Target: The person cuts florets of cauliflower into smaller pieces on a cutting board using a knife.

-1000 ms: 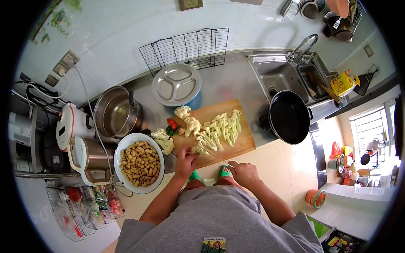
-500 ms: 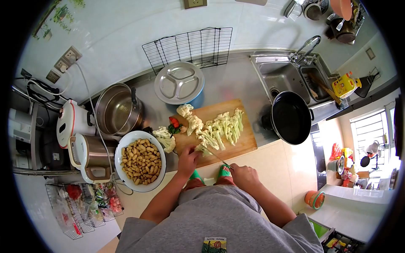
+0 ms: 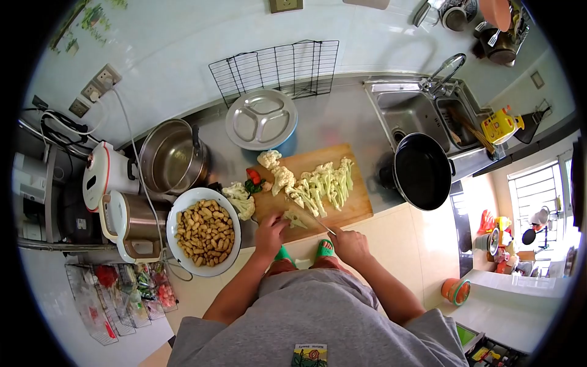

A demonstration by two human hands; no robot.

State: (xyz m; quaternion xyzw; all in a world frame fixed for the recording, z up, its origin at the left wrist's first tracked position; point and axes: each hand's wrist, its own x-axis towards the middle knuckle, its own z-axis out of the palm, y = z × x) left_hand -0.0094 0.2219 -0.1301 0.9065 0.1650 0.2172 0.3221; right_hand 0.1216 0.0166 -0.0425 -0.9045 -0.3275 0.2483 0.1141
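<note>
A wooden cutting board (image 3: pixel 361 192) bears a row of cut cauliflower pieces (image 3: pixel 327 183). My right hand (image 3: pixel 350 246) is wrapped round the handle of a knife (image 3: pixel 318 222), whose blade points up and left over the board. At the board's lower left edge, my left hand (image 3: pixel 271 232) has its fingers bent together beside a small cauliflower piece (image 3: pixel 296 219); whether it grips the piece is too small to tell. Larger florets (image 3: pixel 282 178) lie at the board's left side, near a red pepper (image 3: pixel 253 176) and something green.
Left of the board are a bowl of peanuts (image 3: pixel 220 257), a steel pot (image 3: pixel 165 131) and a cooker (image 3: pixel 116 229). Behind it, a divided steel tray (image 3: pixel 263 116) sits on a blue container. A black pan (image 3: pixel 422 171) is at the right, by the sink (image 3: pixel 403 110).
The knife blade has shifted slightly, and its handle hand has moved a little. My left hand stays by the small cauliflower piece. The camera view has shifted slightly.
</note>
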